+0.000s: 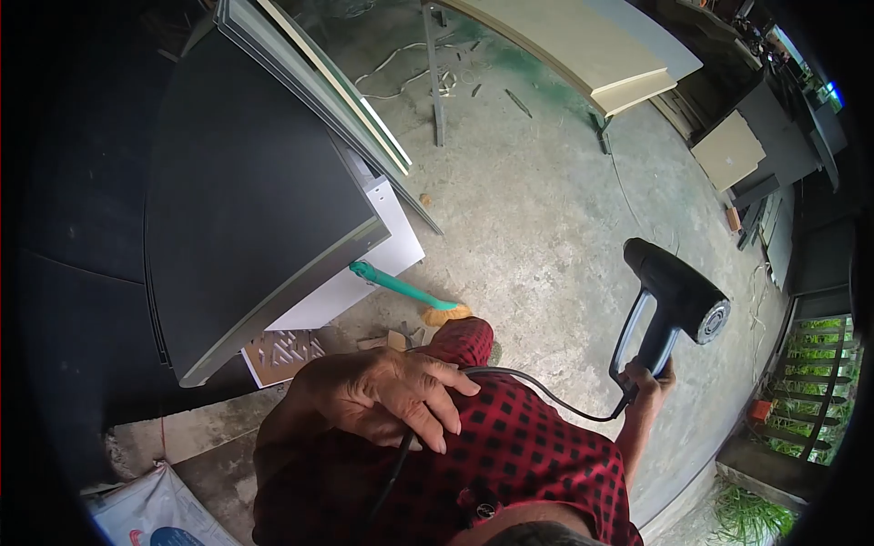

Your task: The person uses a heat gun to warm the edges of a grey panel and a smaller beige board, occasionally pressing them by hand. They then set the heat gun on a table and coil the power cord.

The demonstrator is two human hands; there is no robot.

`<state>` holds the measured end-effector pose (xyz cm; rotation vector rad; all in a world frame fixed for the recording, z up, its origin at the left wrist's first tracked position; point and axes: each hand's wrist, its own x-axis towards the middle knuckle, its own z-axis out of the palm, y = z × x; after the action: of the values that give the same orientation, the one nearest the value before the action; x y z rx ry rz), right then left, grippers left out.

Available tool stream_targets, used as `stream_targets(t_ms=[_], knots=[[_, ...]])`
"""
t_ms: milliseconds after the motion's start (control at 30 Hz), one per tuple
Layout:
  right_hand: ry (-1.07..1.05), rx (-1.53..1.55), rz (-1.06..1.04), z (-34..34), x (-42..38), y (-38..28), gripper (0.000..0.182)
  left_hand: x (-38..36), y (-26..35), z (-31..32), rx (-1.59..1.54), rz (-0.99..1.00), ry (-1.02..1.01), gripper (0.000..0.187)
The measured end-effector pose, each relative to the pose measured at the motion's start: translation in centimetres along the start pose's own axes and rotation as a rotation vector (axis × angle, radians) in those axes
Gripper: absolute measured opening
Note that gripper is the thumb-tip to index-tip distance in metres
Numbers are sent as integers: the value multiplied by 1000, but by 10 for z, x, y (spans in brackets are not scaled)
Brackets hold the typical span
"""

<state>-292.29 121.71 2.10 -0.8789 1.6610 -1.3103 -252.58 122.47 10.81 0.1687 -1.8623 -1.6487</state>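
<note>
On the right, my right hand grips a black heat gun by its handle. The gun's rounded end with the round vent faces right, and its narrower end points up and left. From the base of the handle a black power cord runs left to my left hand. That hand is in front of the red checked shirt, its fingers curled over the cord, which comes out again below them. Beyond the left hand lies a green-handled brush with yellowish bristles, its handle against a white panel.
Large dark boards stand stacked on the left, with edges jutting inward. A beige-topped table is at the back. More panels lean at the right, near a slatted opening. A printed sack lies bottom left.
</note>
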Motion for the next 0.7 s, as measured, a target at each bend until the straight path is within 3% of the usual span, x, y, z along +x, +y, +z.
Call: stream_targets(t_ms=[67, 467, 700], knots=[[-17, 109, 14, 3, 14, -7, 36, 14, -8, -5, 0, 33, 70, 21], [-199, -11, -222, 48, 165, -95, 40, 71, -82, -100, -138, 118, 142, 26], [-380, -104, -328, 153, 283, -159, 35, 85, -87, -157, -65, 112, 334, 30]])
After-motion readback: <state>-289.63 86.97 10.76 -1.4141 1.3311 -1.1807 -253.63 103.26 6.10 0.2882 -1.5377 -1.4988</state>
